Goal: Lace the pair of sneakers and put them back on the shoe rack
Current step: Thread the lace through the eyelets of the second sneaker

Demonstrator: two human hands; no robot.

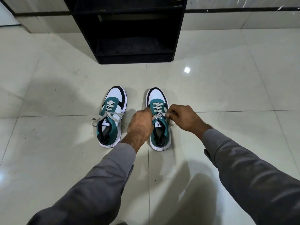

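Observation:
Two teal, white and black sneakers stand side by side on the tiled floor, toes pointing away from me. The left sneaker (112,116) has its grey lace tied, with loose ends spread to both sides. Over the right sneaker (159,127), my left hand (141,125) pinches one end of the grey lace (157,109) at the shoe's left side. My right hand (183,118) pinches the other end at the right side. The lace crosses several eyelets and is pulled taut between my hands.
A black shoe rack (129,30) with open, dark shelves stands on the floor straight ahead, beyond the sneakers. Glossy pale floor tiles surround the shoes. A light wall with a dark stripe runs behind the rack.

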